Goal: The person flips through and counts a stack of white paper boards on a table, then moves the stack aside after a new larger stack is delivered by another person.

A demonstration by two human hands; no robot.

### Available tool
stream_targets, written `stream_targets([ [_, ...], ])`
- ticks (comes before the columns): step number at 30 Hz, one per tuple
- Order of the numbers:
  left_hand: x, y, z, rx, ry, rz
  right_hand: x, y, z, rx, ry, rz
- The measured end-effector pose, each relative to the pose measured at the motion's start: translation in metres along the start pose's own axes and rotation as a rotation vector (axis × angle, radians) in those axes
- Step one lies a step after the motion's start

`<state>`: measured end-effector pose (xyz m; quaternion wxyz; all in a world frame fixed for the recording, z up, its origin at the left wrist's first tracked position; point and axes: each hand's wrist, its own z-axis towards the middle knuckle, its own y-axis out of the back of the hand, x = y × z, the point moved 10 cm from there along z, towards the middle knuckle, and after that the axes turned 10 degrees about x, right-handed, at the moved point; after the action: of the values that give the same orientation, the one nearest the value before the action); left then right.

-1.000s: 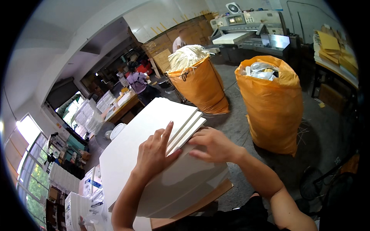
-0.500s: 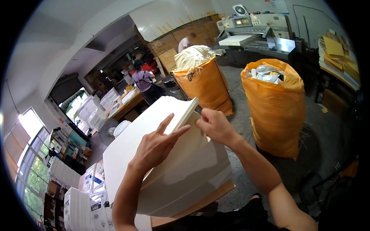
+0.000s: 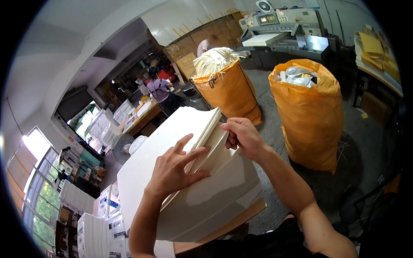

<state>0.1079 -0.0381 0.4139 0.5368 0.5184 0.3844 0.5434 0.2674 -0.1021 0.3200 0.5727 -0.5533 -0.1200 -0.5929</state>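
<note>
A tall stack of large white paper sheets (image 3: 150,148) stands right in front of me. At its near right side, a bundle of the upper sheets is raised apart from those below, its edges fanned. My left hand (image 3: 174,170) lies at the edge of this bundle, fingers spread and thumb apart. My right hand (image 3: 246,136) is closed in a pinch at the stack's right corner, on the edge of some sheets. How many sheets are in the pinch cannot be made out.
A wooden board (image 3: 257,209) lies under the stack. Two orange sacks stand beyond it: one full of paper strips (image 3: 215,60), the other sack (image 3: 307,124) of scraps. A fan (image 3: 121,148) is at left. Farther off are a cutting machine (image 3: 284,32) and two people.
My right hand has turned and its fingers show more, still at the corner. The left thumb has come away from the fingers, and the gap between the sheets looks wider.
</note>
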Motion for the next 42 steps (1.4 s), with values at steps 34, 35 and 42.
stream_targets([
  [34,0.002,0.005,0.000,0.024,0.023,-0.032,-0.002,0.000,0.001,0.084,-0.070,0.033],
  [35,0.002,0.005,0.000,0.040,0.027,-0.042,-0.002,0.000,0.000,0.084,-0.087,0.031],
  [42,0.005,0.003,0.000,0.041,0.115,-0.116,0.021,0.000,-0.004,-0.023,0.177,-0.541],
])
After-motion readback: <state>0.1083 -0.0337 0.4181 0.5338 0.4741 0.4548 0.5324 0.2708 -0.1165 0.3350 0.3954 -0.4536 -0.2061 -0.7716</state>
